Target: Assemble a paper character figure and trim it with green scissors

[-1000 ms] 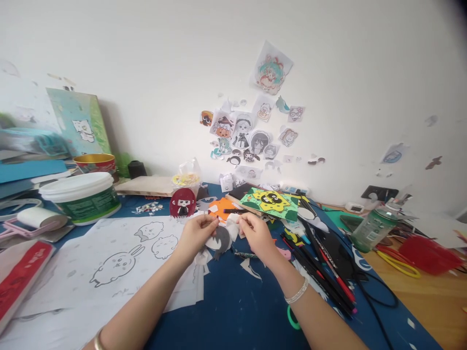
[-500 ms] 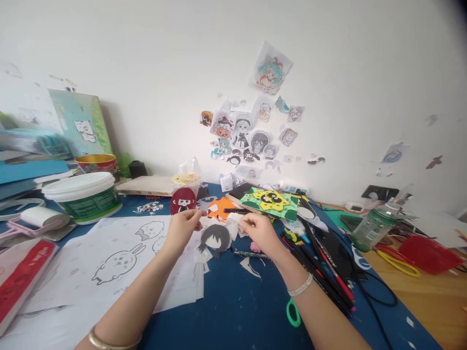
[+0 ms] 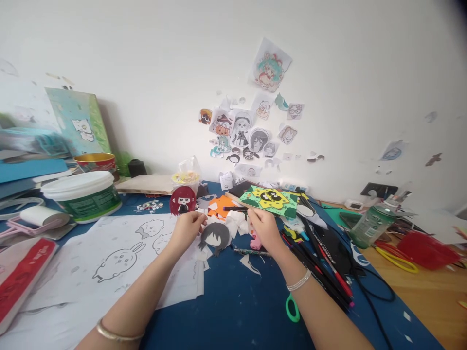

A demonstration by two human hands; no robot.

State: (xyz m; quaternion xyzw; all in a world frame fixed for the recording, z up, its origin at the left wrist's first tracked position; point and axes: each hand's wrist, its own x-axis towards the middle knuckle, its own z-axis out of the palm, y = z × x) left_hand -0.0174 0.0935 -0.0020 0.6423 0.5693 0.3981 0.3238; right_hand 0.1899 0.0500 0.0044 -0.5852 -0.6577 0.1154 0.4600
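Note:
My left hand [image 3: 187, 232] hovers over the desk beside a paper cutout of a dark-haired head [image 3: 214, 237], its thumb and fingers pinched together. Whatever lies in that pinch is too small to make out. Just behind the hand is a red-haired paper figure [image 3: 183, 200]. My right hand [image 3: 265, 229] is also closed, its fingertips near a crumpled white tissue [image 3: 237, 223] and a black marker [image 3: 235, 209]. Its fingers hide anything they hold. A small pink object [image 3: 255, 241] and a speckled pen [image 3: 251, 252] lie under and beside this hand.
Line-drawing sheets [image 3: 127, 262] cover the left side, with a white-lidded green tub [image 3: 87, 199] behind. Pens [image 3: 321, 272], green scissor handles [image 3: 292, 308] and a black cable [image 3: 368, 291] lie right. A yellow-and-green picture [image 3: 272, 200] and a bottle [image 3: 375, 223] stand farther back.
My left hand has shifted slightly right and down, closer to the dark-haired cutout. My right hand has moved a little right and up, showing more of the tissue and pink object.

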